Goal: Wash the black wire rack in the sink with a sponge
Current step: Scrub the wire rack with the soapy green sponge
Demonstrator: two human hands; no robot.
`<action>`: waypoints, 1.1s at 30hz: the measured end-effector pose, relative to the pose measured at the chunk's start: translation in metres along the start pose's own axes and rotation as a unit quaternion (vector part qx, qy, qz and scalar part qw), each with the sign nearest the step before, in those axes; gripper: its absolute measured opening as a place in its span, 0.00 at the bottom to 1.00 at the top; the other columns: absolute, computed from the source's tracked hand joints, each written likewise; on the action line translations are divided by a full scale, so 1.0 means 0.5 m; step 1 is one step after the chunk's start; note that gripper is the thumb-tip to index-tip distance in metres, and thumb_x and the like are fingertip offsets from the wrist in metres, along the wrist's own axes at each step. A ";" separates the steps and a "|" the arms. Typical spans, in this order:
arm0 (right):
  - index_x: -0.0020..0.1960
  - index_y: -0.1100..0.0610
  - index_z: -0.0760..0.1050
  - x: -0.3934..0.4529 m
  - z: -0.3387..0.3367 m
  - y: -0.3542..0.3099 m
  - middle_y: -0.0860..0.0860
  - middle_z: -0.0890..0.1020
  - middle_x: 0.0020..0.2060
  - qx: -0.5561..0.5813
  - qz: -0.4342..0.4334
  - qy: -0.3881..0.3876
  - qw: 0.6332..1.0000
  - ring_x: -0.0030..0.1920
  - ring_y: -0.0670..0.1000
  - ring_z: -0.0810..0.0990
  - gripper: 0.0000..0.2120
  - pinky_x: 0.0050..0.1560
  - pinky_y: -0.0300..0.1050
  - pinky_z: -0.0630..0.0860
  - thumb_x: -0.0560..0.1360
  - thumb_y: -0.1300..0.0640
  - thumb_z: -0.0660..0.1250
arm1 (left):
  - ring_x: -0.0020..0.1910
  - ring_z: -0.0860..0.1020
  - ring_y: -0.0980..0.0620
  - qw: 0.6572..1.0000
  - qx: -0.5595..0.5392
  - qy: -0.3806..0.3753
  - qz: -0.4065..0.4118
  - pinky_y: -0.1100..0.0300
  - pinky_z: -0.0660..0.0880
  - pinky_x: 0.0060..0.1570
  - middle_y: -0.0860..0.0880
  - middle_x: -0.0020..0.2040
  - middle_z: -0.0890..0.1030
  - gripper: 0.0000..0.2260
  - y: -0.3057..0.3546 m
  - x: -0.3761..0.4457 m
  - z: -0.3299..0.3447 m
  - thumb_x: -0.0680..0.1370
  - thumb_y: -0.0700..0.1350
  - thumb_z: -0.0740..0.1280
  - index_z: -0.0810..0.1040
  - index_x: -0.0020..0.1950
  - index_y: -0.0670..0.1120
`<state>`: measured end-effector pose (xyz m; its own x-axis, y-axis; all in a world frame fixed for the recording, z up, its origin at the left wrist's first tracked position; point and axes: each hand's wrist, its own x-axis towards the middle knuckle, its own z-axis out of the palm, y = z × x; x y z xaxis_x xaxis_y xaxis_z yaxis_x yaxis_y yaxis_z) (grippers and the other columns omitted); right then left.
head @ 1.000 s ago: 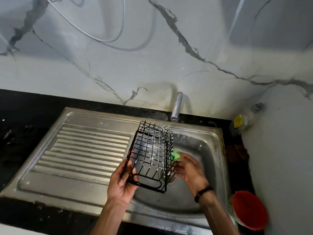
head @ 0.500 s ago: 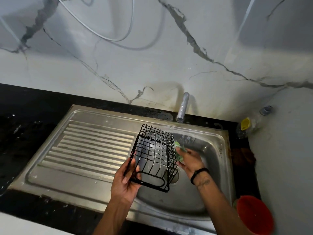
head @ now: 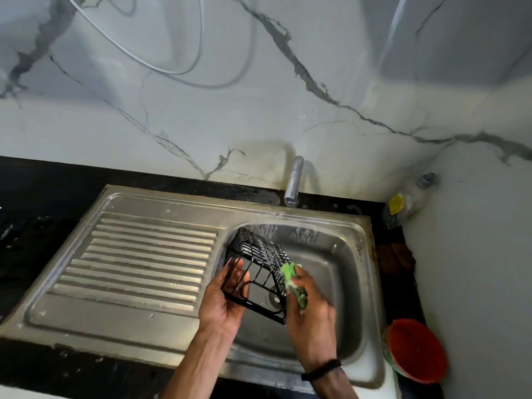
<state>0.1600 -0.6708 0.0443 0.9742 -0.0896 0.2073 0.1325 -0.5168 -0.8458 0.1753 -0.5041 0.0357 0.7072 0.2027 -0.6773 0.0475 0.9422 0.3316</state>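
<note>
— Head view: where is the black wire rack [head: 257,264] now?

— Over the sink [head: 339,272] basin, lower and tilted further over than half a second ago, its gridded side facing up and back. The left hand [head: 223,300] holds its near left edge, fingers curled round the wire.

— And the right hand [head: 309,315]?

— Its grip is clamped on the green sponge [head: 293,279], pressed against the rack's right side. It has slid nearer along that side since the earlier frame.

— Anything else moved?

— No. The tap [head: 293,182] stands behind the basin, a red bowl [head: 414,349] sits on the desk [head: 34,197] at right.
</note>
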 end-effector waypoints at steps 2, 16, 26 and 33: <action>0.61 0.51 0.79 0.006 0.026 -0.005 0.46 0.82 0.63 0.007 -0.038 0.019 0.999 0.64 0.42 0.80 0.22 0.60 0.47 0.80 0.73 0.71 0.71 | 0.37 0.86 0.47 1.000 -0.007 -0.009 -0.019 0.59 0.82 0.29 0.38 0.54 0.86 0.14 0.001 0.002 -0.001 0.84 0.40 0.63 0.78 0.67 0.35; 0.79 0.51 0.63 0.017 0.094 -0.049 0.51 0.61 0.80 -0.048 -0.112 -0.132 0.984 0.73 0.41 0.67 0.35 0.69 0.42 0.73 0.76 0.74 0.62 | 0.53 0.86 0.41 0.988 -0.132 -0.025 -0.077 0.45 0.84 0.53 0.34 0.58 0.85 0.17 0.000 -0.006 0.013 0.87 0.43 0.57 0.75 0.71 0.36; 0.78 0.56 0.63 0.041 0.042 -0.052 0.58 0.68 0.76 -0.092 -0.098 -0.097 0.986 0.68 0.53 0.78 0.39 0.67 0.45 0.75 0.71 0.80 0.60 | 0.45 0.82 0.43 0.996 -0.028 -0.061 -0.061 0.50 0.80 0.48 0.35 0.54 0.85 0.14 -0.038 -0.032 0.036 0.85 0.42 0.58 0.79 0.61 0.35; 0.66 0.63 0.79 -0.052 0.022 -0.067 0.60 0.80 0.65 -0.232 -0.219 -0.180 0.930 0.65 0.60 0.79 0.33 0.63 0.53 0.78 0.61 0.71 0.76 | 0.59 0.82 0.39 0.988 0.003 -0.056 -0.146 0.43 0.85 0.52 0.32 0.63 0.82 0.23 -0.030 -0.002 0.016 0.86 0.53 0.58 0.79 0.69 0.37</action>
<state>0.1322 -0.6417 0.0614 0.8543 0.4648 0.2328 0.5198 -0.7561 -0.3978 0.1793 -0.5205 0.0368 0.7359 -0.1089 -0.6682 0.2649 0.9546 0.1361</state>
